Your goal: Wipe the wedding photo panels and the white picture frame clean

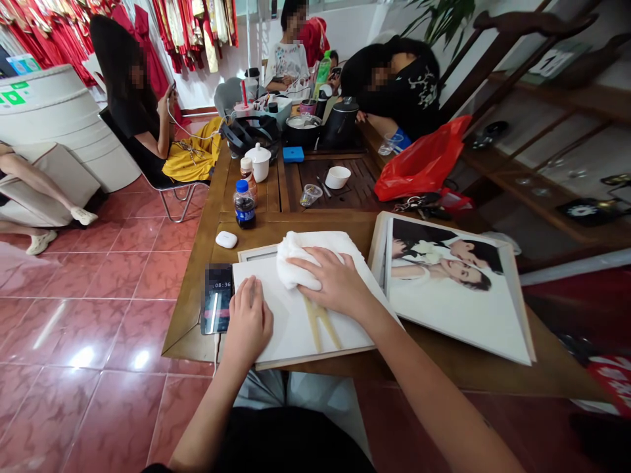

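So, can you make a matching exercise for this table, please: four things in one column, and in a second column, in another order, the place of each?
Things:
1. white cloth
2. phone
3. red plastic bag
4. white earbud case

Places:
A. beyond the wedding photo
B. under the right hand
C. beside the left hand
D. just beyond the white board

Pairs: 1-B; 2-C; 3-A; 4-D

A cloth lies on the board (phone left of it, framed portrait right).
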`<state>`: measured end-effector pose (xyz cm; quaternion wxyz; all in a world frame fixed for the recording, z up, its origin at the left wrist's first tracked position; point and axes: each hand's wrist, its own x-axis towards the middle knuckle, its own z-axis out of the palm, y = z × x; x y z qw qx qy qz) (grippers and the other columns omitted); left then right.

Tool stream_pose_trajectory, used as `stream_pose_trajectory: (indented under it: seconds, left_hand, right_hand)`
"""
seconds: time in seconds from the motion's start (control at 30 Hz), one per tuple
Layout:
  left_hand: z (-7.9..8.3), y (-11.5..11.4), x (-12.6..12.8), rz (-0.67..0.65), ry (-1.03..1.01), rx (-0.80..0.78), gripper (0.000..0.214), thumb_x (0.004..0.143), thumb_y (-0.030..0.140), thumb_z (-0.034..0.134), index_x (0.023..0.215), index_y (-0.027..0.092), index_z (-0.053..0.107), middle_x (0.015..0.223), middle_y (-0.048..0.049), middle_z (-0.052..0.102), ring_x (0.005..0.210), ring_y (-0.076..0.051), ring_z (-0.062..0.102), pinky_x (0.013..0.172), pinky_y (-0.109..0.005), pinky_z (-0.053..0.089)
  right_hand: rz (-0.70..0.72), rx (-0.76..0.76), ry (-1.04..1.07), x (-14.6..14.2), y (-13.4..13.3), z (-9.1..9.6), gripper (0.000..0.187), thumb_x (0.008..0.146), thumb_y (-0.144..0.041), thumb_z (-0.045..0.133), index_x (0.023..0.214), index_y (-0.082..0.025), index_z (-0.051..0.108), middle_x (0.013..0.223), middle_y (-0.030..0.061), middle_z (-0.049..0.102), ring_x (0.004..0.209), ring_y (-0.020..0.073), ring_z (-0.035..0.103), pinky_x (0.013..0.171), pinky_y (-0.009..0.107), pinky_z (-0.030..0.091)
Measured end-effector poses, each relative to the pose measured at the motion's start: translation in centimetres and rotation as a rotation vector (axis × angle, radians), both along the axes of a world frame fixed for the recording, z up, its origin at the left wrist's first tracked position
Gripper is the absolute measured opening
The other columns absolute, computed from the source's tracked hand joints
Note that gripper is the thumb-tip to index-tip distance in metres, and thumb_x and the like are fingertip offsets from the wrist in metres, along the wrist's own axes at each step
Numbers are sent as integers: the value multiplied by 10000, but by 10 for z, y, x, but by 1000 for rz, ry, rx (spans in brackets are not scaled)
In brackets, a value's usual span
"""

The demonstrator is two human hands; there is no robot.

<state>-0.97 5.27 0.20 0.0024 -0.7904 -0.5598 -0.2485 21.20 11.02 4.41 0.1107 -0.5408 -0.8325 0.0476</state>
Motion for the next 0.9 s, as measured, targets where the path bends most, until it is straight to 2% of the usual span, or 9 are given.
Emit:
stream_pose_trajectory:
  seconds: [0.27,0.57,0.7,0.8,0.9]
  left_hand:
    - [0,-1,3,33,-22,-15,502,965,130,459,1467,123,438,1467,-233,531,1400,-359,488,1080,-552,493]
    - [1,-1,2,20,-26,-8,493,961,126,473,1453,115,449,1467,-234,526,1404,-361,483,1087,-544,492]
    - [1,0,2,14,-20,1,478,965,126,468,1442,109,449,1454,-236,531,1393,-364,490,1084,-546,494]
    - [1,0,1,9,-11,-1,486,967,131,469,1452,127,434,1455,-227,528,1393,-361,488,1083,-549,494]
    - [1,0,0,3,-7,-6,492,968,133,468,1458,137,430,1459,-220,527,1397,-359,487,1088,-548,491]
  right_hand:
    - [51,69,-19,8,-22,-8,542,954,-462,577,1479,-333,542,1515,127,528,1382,369,446,1040,569,329]
    - [149,151,-1,23,-91,-14,576,892,-401,633,1457,-318,561,1515,130,522,1381,376,430,1072,562,278]
    - [219,159,31,33,-118,-14,627,862,-430,643,1470,-316,542,1518,126,518,1387,377,416,1095,557,243]
    - [254,150,50,41,-125,-15,667,834,-441,661,1477,-320,532,1516,123,518,1395,374,409,1107,561,233]
    - [232,133,40,46,-118,-15,631,842,-425,657,1457,-329,554,1506,117,529,1390,362,424,1098,556,256]
